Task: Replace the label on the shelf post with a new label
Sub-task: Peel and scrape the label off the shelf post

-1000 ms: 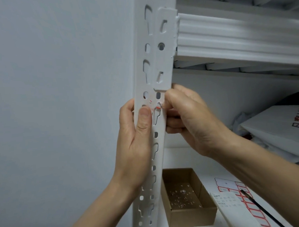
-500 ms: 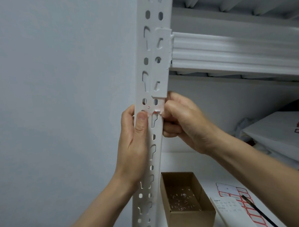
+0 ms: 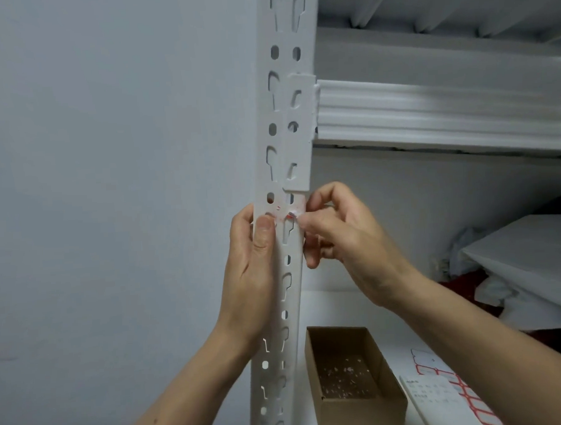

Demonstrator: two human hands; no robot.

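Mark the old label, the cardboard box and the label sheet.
old label [image 3: 296,206]: head view, on its pale torn remnant.
cardboard box [image 3: 362,414]: head view, on the near outer wall.
label sheet [image 3: 474,403]: head view, on the red-bordered stickers.

One left hand [image 3: 253,271], one right hand [image 3: 341,238], one shelf post [image 3: 285,62], one torn label [image 3: 296,208], one cardboard box [image 3: 362,414].

The shelf post [image 3: 297,301] is a white slotted steel angle, standing near upright through the centre of the view. The old label [image 3: 290,210], white with red marks, is torn and partly peeled from the post's front face at mid-height. A sheet of new red-bordered labels [image 3: 474,403] lies flat at 5 o'clock.
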